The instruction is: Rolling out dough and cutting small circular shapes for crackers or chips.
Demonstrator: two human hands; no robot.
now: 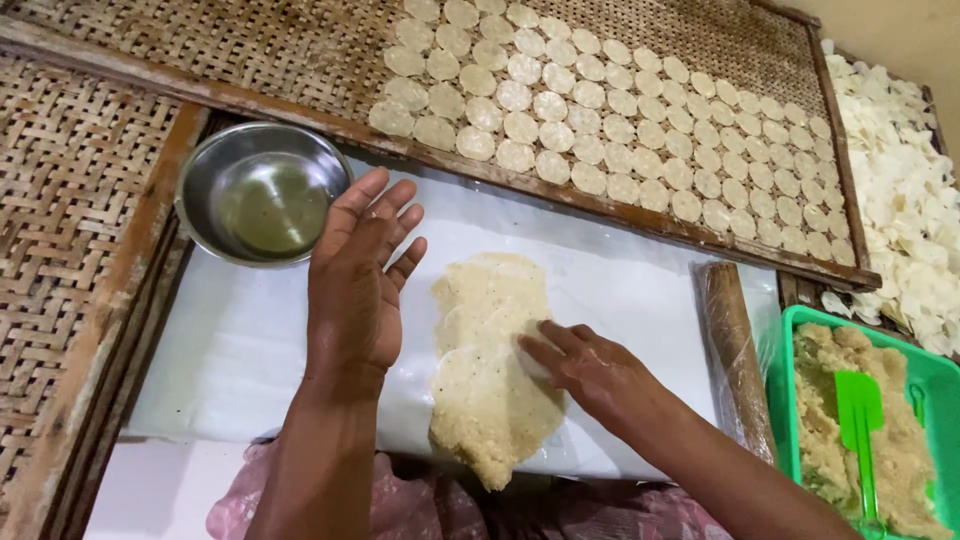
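Right hand (580, 362), fingers together and flat, presses on the flattened dough sheet (490, 370) lying on white plastic sheeting (620, 290) over the counter. Left hand (355, 270) hovers open, fingers spread, beside the dough and near a steel bowl (262, 192). Upper woven tray (700, 60) bears rows of round discs (600, 130); green tub (935, 375) at right holds dough and a green scraper (860, 420), with a wrapped rolling pin (735, 350) beside it.

Dough sheet (490, 370) lies on the plastic work sheet (620, 290), center near. Right hand (585, 365) rests on the dough's right edge; left hand (355, 275) just left of it, above the sheet. Metal bowl (262, 192) far left. Woven tray (720, 45) behind, rows of dough discs (600, 110) on it. Rolling pin (735, 350) right of dough; tub (800, 330) with scraper (860, 420) in it, far right near. Cracker pile (900, 190) right, behind the tub.
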